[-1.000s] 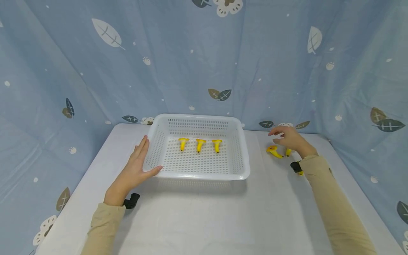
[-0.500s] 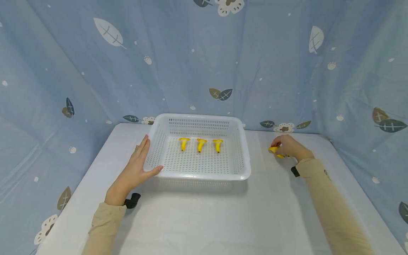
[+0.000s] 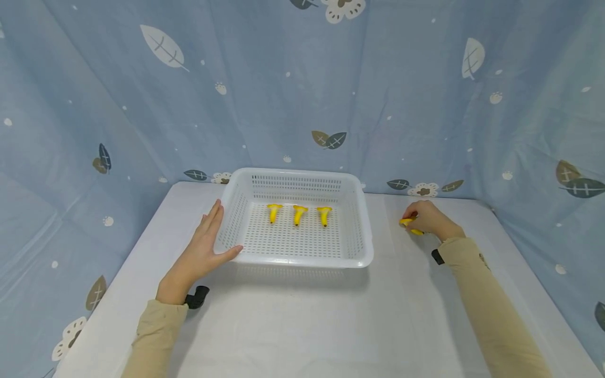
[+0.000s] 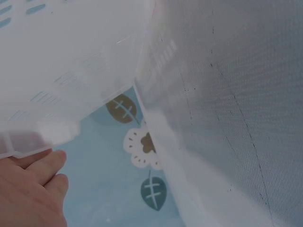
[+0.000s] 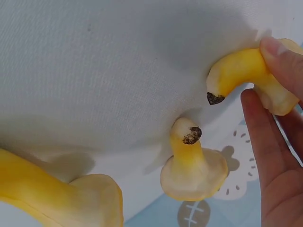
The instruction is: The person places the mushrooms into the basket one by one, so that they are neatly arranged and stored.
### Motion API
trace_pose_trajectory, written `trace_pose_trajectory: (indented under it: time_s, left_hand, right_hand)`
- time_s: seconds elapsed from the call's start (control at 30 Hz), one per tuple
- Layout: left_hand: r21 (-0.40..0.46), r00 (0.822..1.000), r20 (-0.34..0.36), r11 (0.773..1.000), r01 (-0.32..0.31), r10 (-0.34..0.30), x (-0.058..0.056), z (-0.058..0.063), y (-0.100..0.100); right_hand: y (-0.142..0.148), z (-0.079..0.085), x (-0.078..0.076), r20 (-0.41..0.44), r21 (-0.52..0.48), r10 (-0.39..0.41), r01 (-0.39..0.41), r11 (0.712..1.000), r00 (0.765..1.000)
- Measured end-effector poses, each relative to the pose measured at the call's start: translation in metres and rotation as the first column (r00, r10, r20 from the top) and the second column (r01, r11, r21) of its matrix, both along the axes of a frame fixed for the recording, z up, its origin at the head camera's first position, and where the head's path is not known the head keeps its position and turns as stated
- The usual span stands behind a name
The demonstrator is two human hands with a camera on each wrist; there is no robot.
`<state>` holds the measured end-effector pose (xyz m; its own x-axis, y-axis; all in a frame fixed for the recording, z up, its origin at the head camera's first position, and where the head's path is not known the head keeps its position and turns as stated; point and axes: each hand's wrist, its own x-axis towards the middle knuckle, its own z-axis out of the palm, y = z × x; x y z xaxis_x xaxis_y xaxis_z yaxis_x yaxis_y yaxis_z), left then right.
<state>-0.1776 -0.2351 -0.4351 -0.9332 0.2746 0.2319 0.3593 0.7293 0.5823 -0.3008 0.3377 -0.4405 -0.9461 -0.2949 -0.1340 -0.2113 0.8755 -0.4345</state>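
Observation:
My right hand (image 3: 432, 219) pinches a yellow mushroom (image 5: 241, 68) between thumb and fingers at the table's right side. In the right wrist view, the thumb presses near its pale cap while the curved stem with a dark tip points left. Two more yellow mushrooms, one upright (image 5: 191, 165) and one cut off by the frame edge (image 5: 90, 201), lie close by; the hand and sleeve hide them in the head view. My left hand (image 3: 200, 257) rests with straight, spread fingers against the left rim of a white plastic basket (image 3: 302, 261).
Inside the basket, three yellow mushrooms stand in a row: a left one (image 3: 274, 212), a middle one (image 3: 299, 214) and a right one (image 3: 324, 216). A white cloth covers the table (image 3: 302, 331). Behind it hangs a blue curtain (image 3: 264, 105) printed with leaves.
My right hand has come down from above the mushrooms and taken one between thumb and fingers. The left hand, the basket and the three mushrooms in it stay in place.

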Motion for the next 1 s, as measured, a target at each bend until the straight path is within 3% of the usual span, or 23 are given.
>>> trace_pose_trajectory:
  time_s: [0.53,0.83,1.0]
  left_hand:
    - [0.005,1.000,0.019,1.000,0.008,-0.008,0.000,0.002,0.001]
    - [0.007,1.000,0.027,1.000,-0.002,0.002,0.001,0.002,0.001]
    - [0.002,1.000,0.029,1.000,-0.001,0.001,0.002,0.004,0.000]
  right_hand:
    - [-0.009,0.022,0.004,0.024,-0.007,-0.055,0.055,0.998,0.998]
    - [-0.019,0.044,0.006,-0.007,-0.060,-0.044,0.043,0.997,0.999]
    - [-0.029,0.057,0.008,-0.073,-0.059,-0.047,0.043,0.997,0.996]
